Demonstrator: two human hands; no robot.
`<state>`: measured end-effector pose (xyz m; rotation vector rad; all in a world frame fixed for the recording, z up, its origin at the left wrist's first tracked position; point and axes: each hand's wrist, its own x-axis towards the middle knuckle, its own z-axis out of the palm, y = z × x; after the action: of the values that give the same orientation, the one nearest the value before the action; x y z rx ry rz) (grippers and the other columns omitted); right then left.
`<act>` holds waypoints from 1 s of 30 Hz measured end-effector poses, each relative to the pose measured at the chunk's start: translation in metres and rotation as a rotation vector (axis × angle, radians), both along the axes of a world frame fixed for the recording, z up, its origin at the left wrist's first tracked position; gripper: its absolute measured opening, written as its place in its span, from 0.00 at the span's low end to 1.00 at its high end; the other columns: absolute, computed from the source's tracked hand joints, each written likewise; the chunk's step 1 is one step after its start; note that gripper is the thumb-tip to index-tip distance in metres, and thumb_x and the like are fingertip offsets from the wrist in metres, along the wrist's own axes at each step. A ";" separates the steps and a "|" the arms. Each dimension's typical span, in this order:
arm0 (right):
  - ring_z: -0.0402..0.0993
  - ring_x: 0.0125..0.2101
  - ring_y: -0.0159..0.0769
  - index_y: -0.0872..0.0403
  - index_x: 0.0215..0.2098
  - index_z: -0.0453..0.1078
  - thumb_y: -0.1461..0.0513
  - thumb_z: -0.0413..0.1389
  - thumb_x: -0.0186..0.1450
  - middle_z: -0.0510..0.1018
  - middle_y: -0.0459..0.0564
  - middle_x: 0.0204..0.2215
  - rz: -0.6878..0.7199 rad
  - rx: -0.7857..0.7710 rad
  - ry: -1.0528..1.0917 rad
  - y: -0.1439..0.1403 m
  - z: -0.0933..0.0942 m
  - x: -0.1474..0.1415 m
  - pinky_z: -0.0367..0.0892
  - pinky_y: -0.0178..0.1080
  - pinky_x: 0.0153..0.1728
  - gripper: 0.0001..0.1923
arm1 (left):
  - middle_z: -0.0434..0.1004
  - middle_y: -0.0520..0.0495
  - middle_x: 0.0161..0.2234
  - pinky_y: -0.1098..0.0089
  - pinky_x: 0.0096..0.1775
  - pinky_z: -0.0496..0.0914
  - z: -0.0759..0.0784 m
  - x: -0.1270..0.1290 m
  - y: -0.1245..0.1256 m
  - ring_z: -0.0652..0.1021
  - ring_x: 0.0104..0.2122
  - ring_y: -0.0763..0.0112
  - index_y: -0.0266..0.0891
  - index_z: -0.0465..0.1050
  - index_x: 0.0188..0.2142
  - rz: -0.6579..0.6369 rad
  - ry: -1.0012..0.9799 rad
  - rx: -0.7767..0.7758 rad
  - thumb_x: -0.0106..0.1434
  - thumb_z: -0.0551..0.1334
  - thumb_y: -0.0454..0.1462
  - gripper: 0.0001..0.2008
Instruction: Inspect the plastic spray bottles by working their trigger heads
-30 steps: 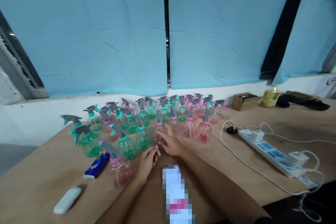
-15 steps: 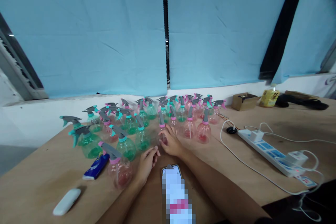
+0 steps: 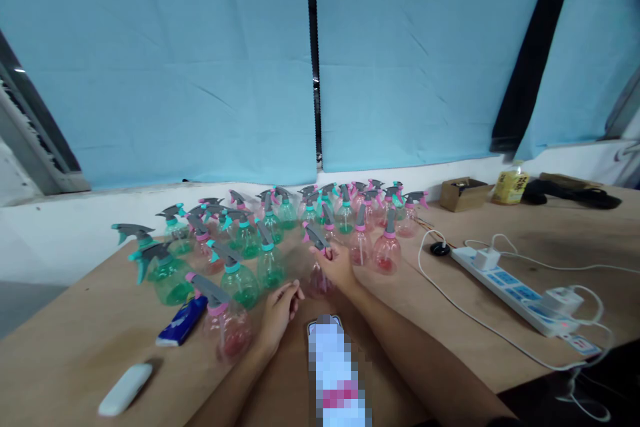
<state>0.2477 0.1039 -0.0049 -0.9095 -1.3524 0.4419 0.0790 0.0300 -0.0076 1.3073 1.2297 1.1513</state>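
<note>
A pink spray bottle with a grey and pink trigger head stands near the middle of the table, tilted slightly to the left. My right hand is wrapped around its neck and upper side, hiding part of the body. To the left, my left hand rests low with its fingers curled together and nothing visible in them. The nearest bottle to it is a green spray bottle, apart from the fingers. A larger-looking pink spray bottle stands left of my left forearm.
Several green and pink spray bottles fill the back of the table. A phone, partly blurred, lies between my forearms. At left are a blue packet and a white case. A power strip with cables, a cardboard box and a yellow-labelled bottle are right.
My right hand has closed around the pink spray bottle and shifted slightly right and nearer. The bottle's head has turned and the bottle has come closer. My left hand has stayed in place.
</note>
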 end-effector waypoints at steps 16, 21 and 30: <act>0.68 0.26 0.31 0.52 0.37 0.75 0.66 0.54 0.51 0.75 0.43 0.26 0.696 -0.315 0.124 -0.002 0.023 0.014 0.62 0.33 0.28 0.16 | 0.59 0.58 0.16 0.78 0.20 0.50 0.002 0.000 -0.001 0.60 0.16 0.79 0.38 0.68 0.24 0.014 0.003 -0.004 0.58 0.60 0.55 0.22; 0.68 0.23 0.31 0.54 0.34 0.76 0.66 0.51 0.50 0.75 0.44 0.22 0.757 -0.376 0.086 -0.010 0.033 0.016 0.60 0.32 0.25 0.16 | 0.59 0.58 0.16 0.78 0.20 0.50 0.002 -0.001 0.000 0.60 0.16 0.79 0.38 0.68 0.24 0.010 -0.004 0.000 0.58 0.59 0.55 0.22; 0.69 0.23 0.31 0.54 0.30 0.75 0.65 0.51 0.48 0.75 0.45 0.21 0.739 -0.335 0.069 -0.011 0.038 0.016 0.59 0.33 0.25 0.13 | 0.59 0.58 0.16 0.78 0.19 0.49 0.002 0.000 -0.001 0.60 0.16 0.79 0.38 0.68 0.24 0.018 -0.015 -0.011 0.58 0.60 0.54 0.21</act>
<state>0.2636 0.0927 0.0331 -0.6216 -1.5521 1.2838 0.0789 0.0293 -0.0055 1.2797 1.2376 1.1643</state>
